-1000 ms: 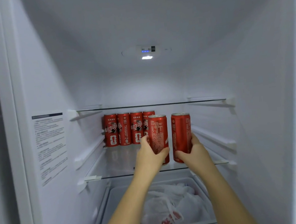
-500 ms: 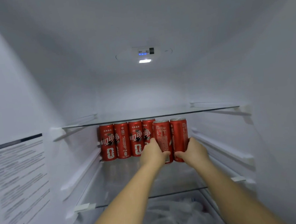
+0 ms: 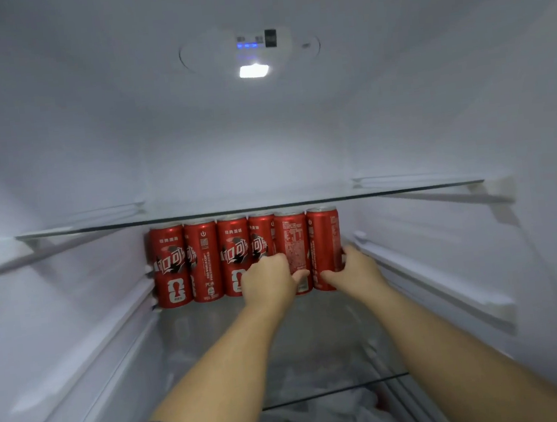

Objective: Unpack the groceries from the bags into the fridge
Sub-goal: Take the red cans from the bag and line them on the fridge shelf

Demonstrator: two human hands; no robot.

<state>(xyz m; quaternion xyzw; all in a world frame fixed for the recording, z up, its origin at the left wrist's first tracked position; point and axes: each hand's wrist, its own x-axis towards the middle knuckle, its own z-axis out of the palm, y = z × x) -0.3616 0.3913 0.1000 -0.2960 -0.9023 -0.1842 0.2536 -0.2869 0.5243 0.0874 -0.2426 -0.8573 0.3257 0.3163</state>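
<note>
The fingers of our left hand (image 3: 270,280) curl round the fifth can (image 3: 292,240). The fingers of our right hand (image 3: 357,268) curl round the sixth can (image 3: 323,237), just beside it. Both stand upright at the back of the glass shelf (image 3: 318,337), in one row with the four other cans (image 3: 203,260). The top shelf (image 3: 236,212) sits just over the lids. There is room on the right, by the fridge wall (image 3: 464,260), and in front. The cans are tall, thin and red with white writing.

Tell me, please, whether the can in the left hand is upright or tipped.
Upright: the can in the left hand stands straight on the glass shelf, its top level with the neighbouring cans.
</note>
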